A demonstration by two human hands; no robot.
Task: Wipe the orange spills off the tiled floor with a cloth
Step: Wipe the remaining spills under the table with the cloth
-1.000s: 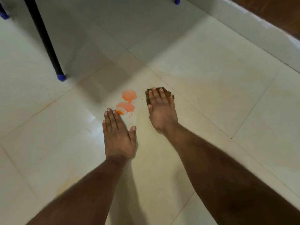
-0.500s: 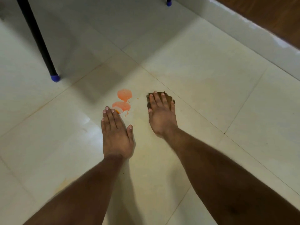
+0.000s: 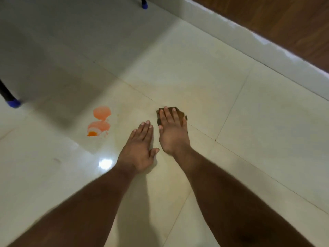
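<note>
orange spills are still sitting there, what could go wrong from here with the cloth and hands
1. The left hand rests flat on the floor just right of the orange spills; sliding left, it could smear them.
2. The right hand presses the small brown cloth well clear of the spills, so one pass may spread rather than lift them.
3. The glossy tiled floor could turn slippery if wet.

We see orange spills (image 3: pixel 99 122) on cream tiled floor (image 3: pixel 195 77); brown cloth (image 3: pixel 180 114) at three o'clock; blue-capped black leg (image 3: pixel 10 100) at nine.
</note>
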